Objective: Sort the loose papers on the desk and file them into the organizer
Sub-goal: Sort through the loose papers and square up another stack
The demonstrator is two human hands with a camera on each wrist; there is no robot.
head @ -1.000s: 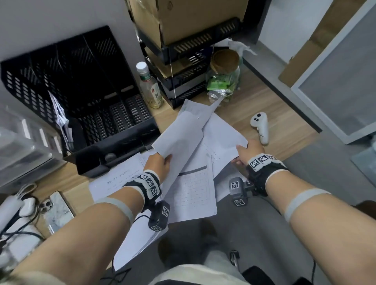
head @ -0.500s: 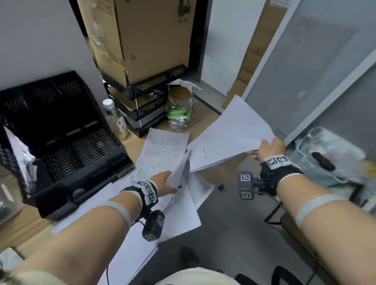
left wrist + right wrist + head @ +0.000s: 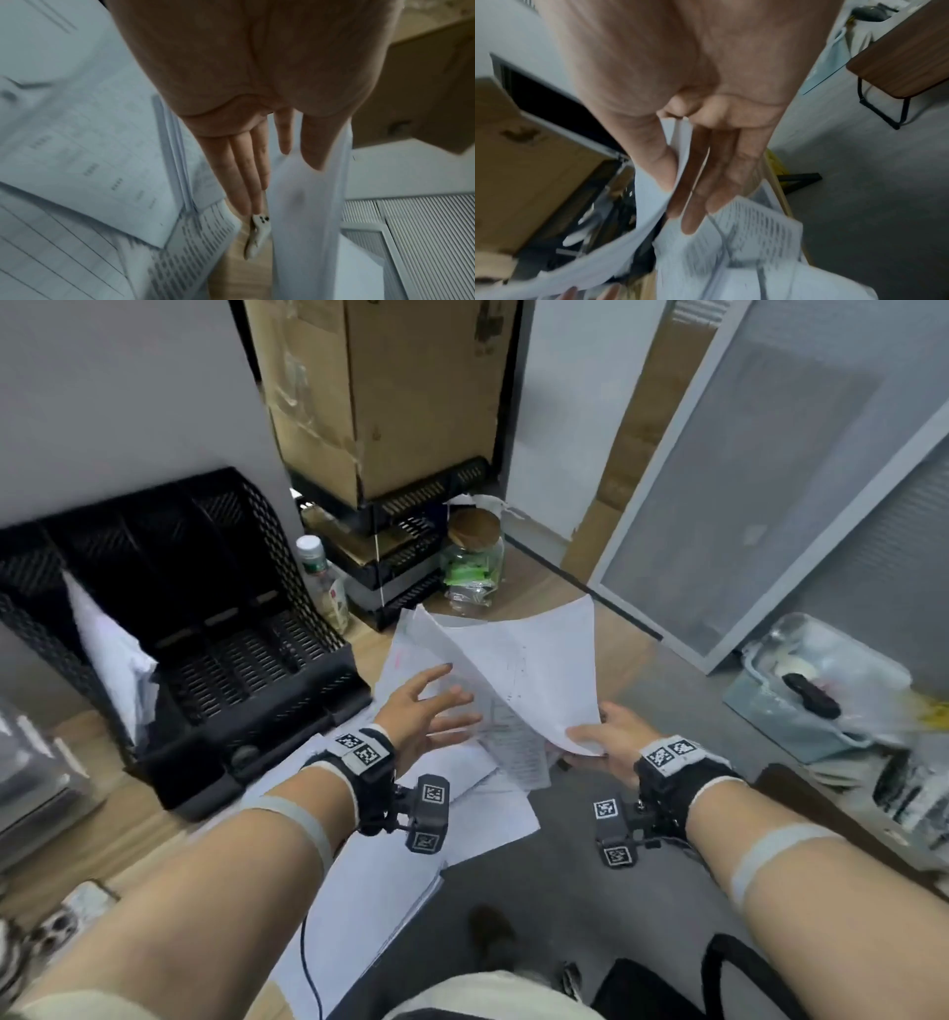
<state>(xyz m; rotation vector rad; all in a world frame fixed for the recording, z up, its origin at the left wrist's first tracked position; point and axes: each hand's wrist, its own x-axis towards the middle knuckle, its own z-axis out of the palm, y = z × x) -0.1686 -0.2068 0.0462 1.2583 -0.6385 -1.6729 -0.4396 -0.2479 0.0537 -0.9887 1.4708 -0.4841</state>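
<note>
My right hand (image 3: 590, 737) pinches the lower corner of a few white sheets (image 3: 529, 660) and holds them tilted above the desk; in the right wrist view the right hand (image 3: 680, 194) has its thumb on top and fingers under the sheets (image 3: 680, 138). Just left of them my left hand (image 3: 436, 701) hovers with fingers spread, holding nothing. The left wrist view shows the left hand (image 3: 257, 172) straight-fingered beside the lifted sheets (image 3: 308, 223); contact is unclear. More loose papers (image 3: 477, 809) lie on the desk below. The black mesh organizer (image 3: 221, 634) stands to the left.
One organizer slot holds white paper (image 3: 108, 660). A bottle (image 3: 321, 588), a glass jar (image 3: 472, 567) and a cardboard box (image 3: 380, 392) on black trays stand behind the papers. A white controller (image 3: 257, 233) lies on the desk. A clear bin (image 3: 821, 695) sits at right.
My left hand let go of the sheet it held and opened. The right hand swung its sheets back left, from out over the floor to next to the left hand.
</note>
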